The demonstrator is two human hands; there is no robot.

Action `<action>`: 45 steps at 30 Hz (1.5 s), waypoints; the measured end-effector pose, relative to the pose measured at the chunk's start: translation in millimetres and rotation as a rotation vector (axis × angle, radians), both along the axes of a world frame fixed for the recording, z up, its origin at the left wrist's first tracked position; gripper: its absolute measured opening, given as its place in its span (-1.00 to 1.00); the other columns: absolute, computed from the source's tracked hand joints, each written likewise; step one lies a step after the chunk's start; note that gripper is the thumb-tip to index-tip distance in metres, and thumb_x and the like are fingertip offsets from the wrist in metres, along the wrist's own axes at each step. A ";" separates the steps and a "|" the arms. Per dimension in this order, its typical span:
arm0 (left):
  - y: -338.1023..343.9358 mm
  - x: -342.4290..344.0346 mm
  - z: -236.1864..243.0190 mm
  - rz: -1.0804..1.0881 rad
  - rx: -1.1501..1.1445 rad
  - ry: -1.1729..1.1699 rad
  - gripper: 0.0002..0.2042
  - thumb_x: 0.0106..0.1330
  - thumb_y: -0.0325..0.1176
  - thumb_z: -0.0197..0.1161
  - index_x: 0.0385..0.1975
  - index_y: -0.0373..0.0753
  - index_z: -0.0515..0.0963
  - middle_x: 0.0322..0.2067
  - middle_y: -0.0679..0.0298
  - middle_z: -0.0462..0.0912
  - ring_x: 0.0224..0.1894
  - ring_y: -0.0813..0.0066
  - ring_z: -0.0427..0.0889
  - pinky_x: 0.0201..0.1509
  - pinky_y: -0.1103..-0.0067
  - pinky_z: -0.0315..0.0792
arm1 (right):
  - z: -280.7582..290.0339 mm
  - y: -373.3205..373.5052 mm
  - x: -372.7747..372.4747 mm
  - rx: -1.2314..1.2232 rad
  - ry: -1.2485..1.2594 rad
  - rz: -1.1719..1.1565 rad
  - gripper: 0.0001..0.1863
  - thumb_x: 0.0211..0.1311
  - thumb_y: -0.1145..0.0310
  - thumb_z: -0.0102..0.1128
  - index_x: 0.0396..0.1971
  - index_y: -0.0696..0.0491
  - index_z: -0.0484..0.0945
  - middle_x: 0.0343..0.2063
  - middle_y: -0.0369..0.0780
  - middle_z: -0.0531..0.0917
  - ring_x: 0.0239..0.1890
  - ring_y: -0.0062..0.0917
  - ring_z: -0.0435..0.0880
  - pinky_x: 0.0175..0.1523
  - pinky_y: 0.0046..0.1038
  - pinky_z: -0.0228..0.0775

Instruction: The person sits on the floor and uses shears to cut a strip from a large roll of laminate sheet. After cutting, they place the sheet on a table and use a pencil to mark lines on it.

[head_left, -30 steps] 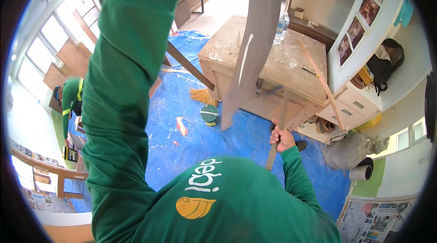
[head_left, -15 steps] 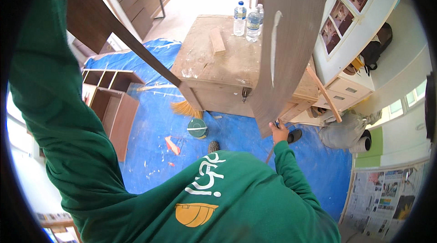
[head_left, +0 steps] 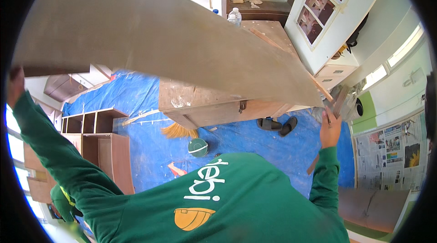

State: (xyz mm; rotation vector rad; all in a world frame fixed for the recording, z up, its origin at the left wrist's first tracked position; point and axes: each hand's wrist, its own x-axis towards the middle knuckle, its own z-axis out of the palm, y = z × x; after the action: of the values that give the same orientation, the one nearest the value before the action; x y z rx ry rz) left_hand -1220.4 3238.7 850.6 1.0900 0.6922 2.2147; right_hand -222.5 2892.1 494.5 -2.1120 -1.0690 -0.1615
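Observation:
A long grey-brown board [head_left: 150, 38], slightly blurred, slants across the upper view over a dusty wooden chest [head_left: 200, 106]. My left hand [head_left: 17, 81] grips it at the far left, fingers partly hidden. At the right, my right hand [head_left: 330, 131] is closed around narrow wooden pieces [head_left: 337, 102] at the board's tapered end; which of them it touches is hard to tell. A thin pale strip [head_left: 268, 40] lies across the chest top, where plastic bottles [head_left: 234, 17] peek from behind the board.
Blue sheeting [head_left: 150, 152] covers the floor, with a green bucket [head_left: 198, 148], straw broom [head_left: 177, 130] and dark slippers [head_left: 287, 127]. Open shelving units [head_left: 104, 152] stand left; a white panel with photos [head_left: 337, 20] is upper right. A co-worker in green [head_left: 63, 204] is at lower left.
The board has swung from upright to a broad slant across the view. My left arm has come down to the left edge; my right hand has moved rightward and slightly up.

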 end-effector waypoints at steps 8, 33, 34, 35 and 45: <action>20.8 -32.6 -321.3 -0.059 -0.338 -0.348 -0.66 0.43 -0.34 0.18 0.10 -0.39 0.53 0.11 0.02 0.64 0.19 0.10 0.58 0.35 0.20 0.40 | -93.9 102.3 -51.5 -0.148 -0.089 -0.001 -0.54 0.43 0.25 0.18 0.29 -0.09 0.52 0.16 0.15 0.40 0.10 0.06 0.53 0.20 -0.16 0.43; -13.9 112.1 -674.8 -0.309 -1.187 -0.890 -0.51 0.44 0.05 0.09 0.20 -0.15 0.49 0.24 0.27 0.51 0.30 0.15 0.42 0.40 0.04 0.20 | -242.0 169.2 -82.4 -0.697 0.130 -0.184 -0.34 0.44 -0.06 0.07 0.50 -0.37 0.19 0.46 0.16 0.03 0.26 0.16 0.44 0.35 -0.08 0.36; -21.9 106.1 -673.6 -0.318 -1.253 -0.951 -0.50 0.44 0.06 0.09 0.21 -0.14 0.48 0.28 0.27 0.47 0.31 0.16 0.41 0.40 0.01 0.19 | -245.1 178.5 -90.9 -0.686 0.161 -0.151 -0.33 0.43 -0.07 0.08 0.50 -0.38 0.19 0.46 0.15 0.03 0.28 0.15 0.43 0.36 -0.08 0.35; -36.3 122.3 -683.0 -0.282 -1.256 -0.780 -0.39 0.43 0.10 0.08 0.31 -0.21 0.34 0.32 0.12 0.38 0.39 0.10 0.28 0.43 -0.03 0.15 | -246.6 180.8 -96.1 -0.685 0.178 -0.134 -0.32 0.43 -0.07 0.09 0.50 -0.39 0.19 0.47 0.14 0.02 0.29 0.15 0.42 0.37 -0.08 0.34; -124.4 535.1 -605.4 -0.686 -1.230 -0.326 -0.05 0.33 0.43 0.06 0.35 -0.42 0.20 0.30 -0.02 0.36 0.31 0.06 0.43 0.29 0.09 0.35 | -257.6 167.7 -76.5 -0.670 0.121 -0.080 -0.25 0.36 -0.09 0.19 0.50 -0.33 0.19 0.45 0.17 0.01 0.26 0.15 0.46 0.32 -0.08 0.39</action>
State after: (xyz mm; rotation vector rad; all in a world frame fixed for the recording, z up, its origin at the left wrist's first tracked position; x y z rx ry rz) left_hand -685.3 3114.3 245.2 0.2254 1.0735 0.9791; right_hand -299.1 3059.8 236.9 -2.7141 -1.0595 0.3308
